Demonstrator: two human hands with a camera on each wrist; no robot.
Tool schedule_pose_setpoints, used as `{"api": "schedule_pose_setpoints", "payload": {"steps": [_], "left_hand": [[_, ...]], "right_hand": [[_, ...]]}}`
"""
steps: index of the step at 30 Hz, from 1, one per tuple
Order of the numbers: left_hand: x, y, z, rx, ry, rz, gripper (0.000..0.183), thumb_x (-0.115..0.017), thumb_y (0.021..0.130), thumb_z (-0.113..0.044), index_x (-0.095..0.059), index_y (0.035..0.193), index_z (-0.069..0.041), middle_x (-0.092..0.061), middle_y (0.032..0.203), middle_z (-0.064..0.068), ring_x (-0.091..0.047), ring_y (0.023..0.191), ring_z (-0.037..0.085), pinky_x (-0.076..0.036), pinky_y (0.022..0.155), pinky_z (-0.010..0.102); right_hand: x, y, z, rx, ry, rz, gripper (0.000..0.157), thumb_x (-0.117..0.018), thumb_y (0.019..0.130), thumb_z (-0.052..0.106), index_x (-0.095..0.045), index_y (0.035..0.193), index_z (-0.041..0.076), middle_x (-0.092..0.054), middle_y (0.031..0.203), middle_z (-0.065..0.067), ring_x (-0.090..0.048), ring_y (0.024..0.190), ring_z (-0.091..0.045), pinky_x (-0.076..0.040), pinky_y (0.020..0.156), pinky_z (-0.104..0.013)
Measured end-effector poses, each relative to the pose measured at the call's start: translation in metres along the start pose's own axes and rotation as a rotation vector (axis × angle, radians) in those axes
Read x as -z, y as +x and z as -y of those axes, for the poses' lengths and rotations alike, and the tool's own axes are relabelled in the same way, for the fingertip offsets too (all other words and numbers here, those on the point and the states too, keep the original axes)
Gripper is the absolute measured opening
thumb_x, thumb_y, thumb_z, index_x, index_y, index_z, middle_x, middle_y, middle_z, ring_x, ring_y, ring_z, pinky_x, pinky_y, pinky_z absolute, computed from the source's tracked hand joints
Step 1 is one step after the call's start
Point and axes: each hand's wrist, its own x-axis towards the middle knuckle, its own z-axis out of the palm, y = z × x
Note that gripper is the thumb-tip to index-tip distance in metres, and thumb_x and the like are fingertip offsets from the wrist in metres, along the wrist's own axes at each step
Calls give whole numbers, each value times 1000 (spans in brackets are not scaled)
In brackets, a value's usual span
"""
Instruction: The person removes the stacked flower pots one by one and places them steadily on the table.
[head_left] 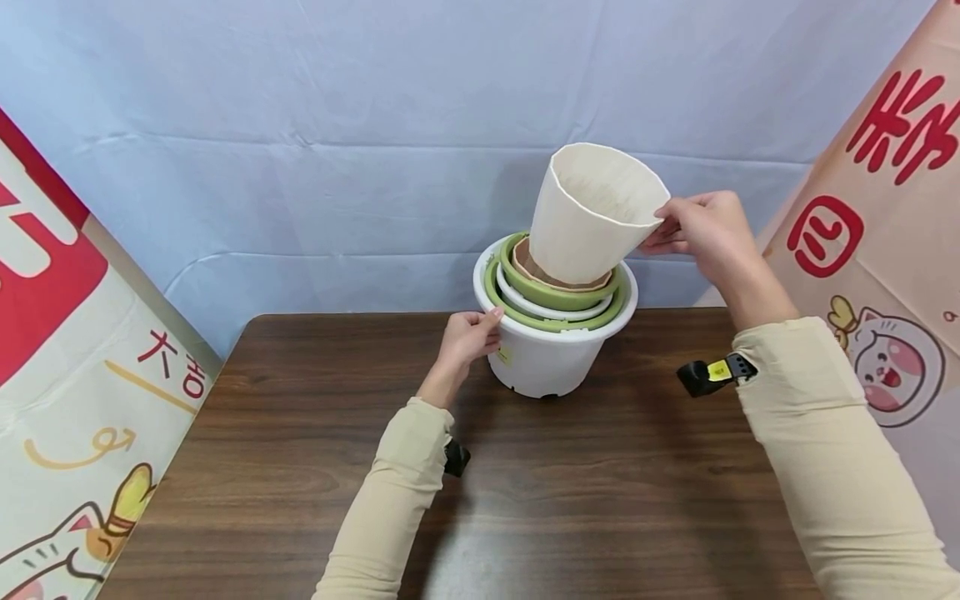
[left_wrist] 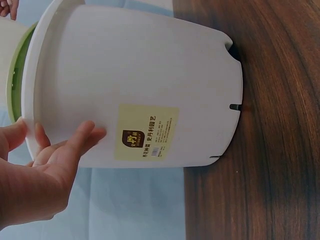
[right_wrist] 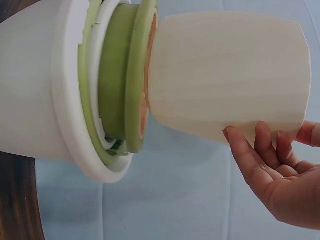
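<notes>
A large white flower pot (head_left: 542, 367) stands upright near the table's back edge, with several green, white and tan pots nested inside it. My left hand (head_left: 467, 337) pinches its rim at the left; a pale yellow label (left_wrist: 146, 132) shows on its side in the left wrist view. Above the stack, my right hand (head_left: 705, 229) grips the rim of a cream flower pot (right_wrist: 230, 75), thumb inside and fingers outside. That pot tilts slightly, its base at the mouth of the tan pot (head_left: 532, 268). Around the tan pot lies a green pot (right_wrist: 119, 75).
The dark wooden table (head_left: 315, 467) stretches in front and to both sides of the pots. A pale blue cloth (head_left: 375, 192) hangs behind. Printed banners stand at the left (head_left: 90, 375) and right (head_left: 892, 275).
</notes>
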Motion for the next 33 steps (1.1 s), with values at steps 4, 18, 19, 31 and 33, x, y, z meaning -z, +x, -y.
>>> {"api": "schedule_pose_setpoints", "payload": {"steps": [4, 18, 19, 31, 33], "left_hand": [[0, 0, 0, -1, -5, 1, 32, -61, 89, -26, -61, 94, 6, -62, 89, 14, -61, 87, 22, -53, 77, 30], [2, -3, -2, -1, 1, 4, 34, -60, 89, -27, -61, 96, 6, -62, 92, 16, -61, 91, 24, -53, 78, 31], [2, -3, -2, 1, 2, 4, 34, -60, 89, -27, -61, 96, 6, -62, 93, 16, -61, 92, 25, -53, 78, 31], [3, -3, 1, -5, 2, 6, 34, -61, 89, -27, -61, 98, 6, -62, 93, 16, -61, 90, 24, -53, 76, 30], [3, -3, 1, -4, 1, 6, 34, -61, 89, -27, -62, 97, 6, -62, 93, 16, -61, 89, 23, -53, 76, 30]], "right_hand": [[5, -1, 3, -19, -12, -25, 21, -49, 89, 4, -64, 74, 0, -62, 63, -8, -65, 58, -20, -55, 57, -29], [38, -2, 1, -46, -119, -64, 21, -53, 91, 13, -67, 75, 9, -63, 66, -3, -66, 61, -16, -54, 57, -25], [42, -2, 0, -50, -128, -66, 21, -53, 91, 14, -67, 75, 10, -63, 66, -2, -66, 61, -16, -54, 56, -24], [74, -1, -19, -113, -89, -85, 26, -53, 91, 13, -66, 69, 13, -63, 63, -3, -66, 58, -18, -55, 53, -29], [78, -1, -20, -116, -72, -91, 28, -52, 91, 11, -66, 67, 13, -63, 62, -3, -66, 57, -18, -55, 52, -30]]}}
